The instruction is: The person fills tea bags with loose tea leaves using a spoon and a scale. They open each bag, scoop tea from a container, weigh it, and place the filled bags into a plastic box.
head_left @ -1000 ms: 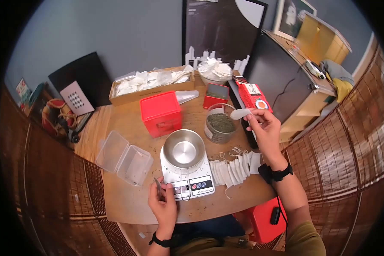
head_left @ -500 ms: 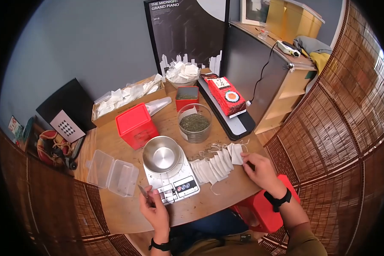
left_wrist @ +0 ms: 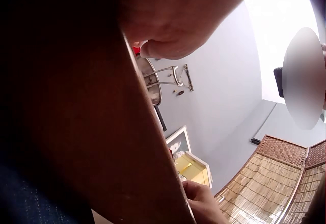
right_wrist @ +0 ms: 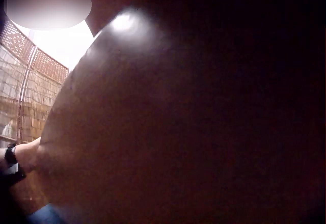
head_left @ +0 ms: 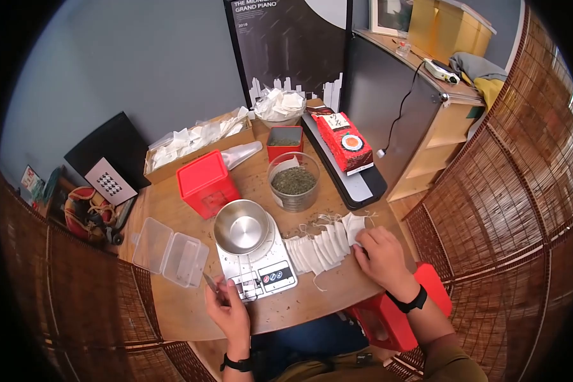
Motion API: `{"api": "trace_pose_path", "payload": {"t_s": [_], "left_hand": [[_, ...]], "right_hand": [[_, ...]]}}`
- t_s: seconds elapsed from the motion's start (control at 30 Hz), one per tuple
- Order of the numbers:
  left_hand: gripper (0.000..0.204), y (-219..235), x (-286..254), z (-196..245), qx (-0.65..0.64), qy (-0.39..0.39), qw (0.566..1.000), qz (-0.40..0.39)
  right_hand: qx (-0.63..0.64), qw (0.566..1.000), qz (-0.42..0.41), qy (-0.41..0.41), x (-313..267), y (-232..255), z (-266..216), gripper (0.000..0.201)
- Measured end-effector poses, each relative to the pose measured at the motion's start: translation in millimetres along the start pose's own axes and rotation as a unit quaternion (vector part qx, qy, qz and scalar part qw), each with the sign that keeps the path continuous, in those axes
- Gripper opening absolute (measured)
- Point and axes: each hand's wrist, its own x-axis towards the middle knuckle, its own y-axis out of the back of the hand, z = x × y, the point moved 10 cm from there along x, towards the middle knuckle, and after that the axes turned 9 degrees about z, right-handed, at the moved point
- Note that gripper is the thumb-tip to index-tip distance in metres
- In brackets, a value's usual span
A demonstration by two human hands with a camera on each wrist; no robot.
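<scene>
Several white drawstring pouches (head_left: 325, 247) lie in an overlapping row on the wooden table. My right hand (head_left: 383, 256) is palm down at the row's right end, thumb and fingertips touching the last pouch. Beside the scale (head_left: 261, 267), my left hand (head_left: 229, 312) holds a thin, greyish flat object (head_left: 211, 282) between thumb and fingers. An empty metal bowl (head_left: 242, 227) with a wire handle sits on the scale. Behind it, a clear tub (head_left: 293, 184) holds dried green leaves. In the left wrist view the left hand (left_wrist: 173, 17) shows, its held object hidden.
A red lidded box (head_left: 207, 181), an open clear plastic case (head_left: 186, 260), an open red tin (head_left: 284, 144), a carton of white pouches (head_left: 197, 143) and a red packet (head_left: 345, 143) on a black tray stand around. A red stool (head_left: 388, 325) is at the right edge.
My right hand has moved from above the leaf tub down to the row's right end, and no longer holds up the white item. The left hand stays by the scale.
</scene>
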Motion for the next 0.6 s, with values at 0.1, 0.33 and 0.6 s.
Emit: {"api": "trace_pose_path", "payload": {"t_s": [0.1, 0.33, 0.6], "left_hand": [[0.018, -1, 0, 2, -0.008, 0.011, 1.0, 0.0], [0.019, 2, -1, -5, 0.0, 0.013, 1.0, 0.026], [0.019, 0, -1, -7, -0.008, 0.025, 1.0, 0.012]], "right_hand": [[0.058, 0.997, 0.041, -0.022, -5, 2, 11, 0.02], [0.236, 0.921, 0.091, -0.296, -18, 9, 64, 0.011], [0.09, 0.995, 0.021, -0.047, 11, 17, 15, 0.022]]}}
